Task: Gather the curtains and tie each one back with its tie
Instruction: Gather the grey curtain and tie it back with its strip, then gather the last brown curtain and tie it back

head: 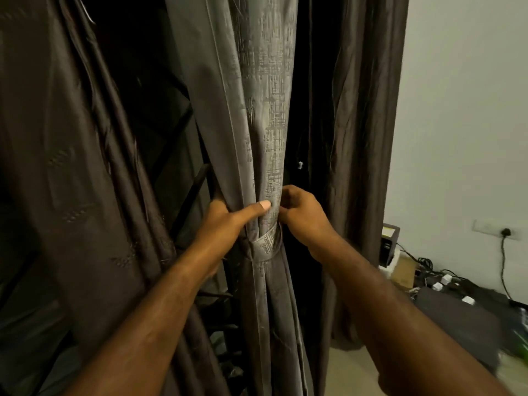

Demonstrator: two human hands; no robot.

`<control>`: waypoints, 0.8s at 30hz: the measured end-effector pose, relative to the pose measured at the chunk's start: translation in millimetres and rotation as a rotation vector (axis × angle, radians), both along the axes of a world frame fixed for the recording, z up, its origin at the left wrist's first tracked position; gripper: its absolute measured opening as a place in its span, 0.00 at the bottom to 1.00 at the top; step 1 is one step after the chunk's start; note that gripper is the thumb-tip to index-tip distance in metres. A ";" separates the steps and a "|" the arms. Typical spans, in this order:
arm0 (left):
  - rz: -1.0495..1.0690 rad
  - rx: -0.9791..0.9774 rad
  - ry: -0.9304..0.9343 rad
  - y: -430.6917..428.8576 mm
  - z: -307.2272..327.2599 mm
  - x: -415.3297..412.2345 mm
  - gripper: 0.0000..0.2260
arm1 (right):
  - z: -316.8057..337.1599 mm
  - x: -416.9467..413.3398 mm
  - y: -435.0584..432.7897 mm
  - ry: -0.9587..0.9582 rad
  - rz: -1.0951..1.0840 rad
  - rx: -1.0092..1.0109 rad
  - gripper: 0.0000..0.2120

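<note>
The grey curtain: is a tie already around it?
Yes, a matching fabric tie circles the gathered grey curtain at its narrowest point.

Gathered curtain (265,124) hangs at ctr, w/ the tie (264,247) wrapped round it. Left hand (228,221) grips it from the L just above the tie, thumb across the front. Right hand (303,218) is opposite, fingers curled into its R edge. Second curtain (71,167) hangs to the L, third curtain (365,124) to the R. Wall (463,110) is further R, w/ a socket (505,232) low on it. Box (390,241) & cables (440,278) lie on the floor (351,372) at the wall's foot.
</note>
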State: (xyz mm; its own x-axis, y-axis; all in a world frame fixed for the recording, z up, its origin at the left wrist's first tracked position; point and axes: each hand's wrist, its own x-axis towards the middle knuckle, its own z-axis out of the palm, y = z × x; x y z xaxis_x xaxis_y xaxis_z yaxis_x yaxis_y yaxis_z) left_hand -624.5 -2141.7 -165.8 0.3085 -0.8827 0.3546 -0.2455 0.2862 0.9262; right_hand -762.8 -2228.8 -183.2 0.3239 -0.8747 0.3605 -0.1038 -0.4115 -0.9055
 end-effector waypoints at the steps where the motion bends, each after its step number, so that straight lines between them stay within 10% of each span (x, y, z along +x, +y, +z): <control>1: 0.008 -0.018 0.003 2.1 3.4 0.1 0.36 | 3.4 -1.6 1.8 -0.005 -0.027 -0.005 0.14; 12: 0.542 -0.646 -0.419 24.8 57.7 -30.4 0.26 | 62.1 -19.7 24.9 0.109 -0.342 -0.243 0.10; 24: 0.260 -0.589 -0.499 -48.8 82.8 -83.5 0.12 | 86.5 -93.0 -27.0 0.124 -0.584 -0.307 0.08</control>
State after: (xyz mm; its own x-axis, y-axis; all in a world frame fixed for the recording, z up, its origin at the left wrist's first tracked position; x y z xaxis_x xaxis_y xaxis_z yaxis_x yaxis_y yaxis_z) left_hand -708.0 -2190.5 -83.0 0.1613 -0.4304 0.8881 -0.7154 0.5690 0.4056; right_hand -855.8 -2255.7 -96.8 -0.1159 -0.7827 0.6116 -0.4834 -0.4934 -0.7231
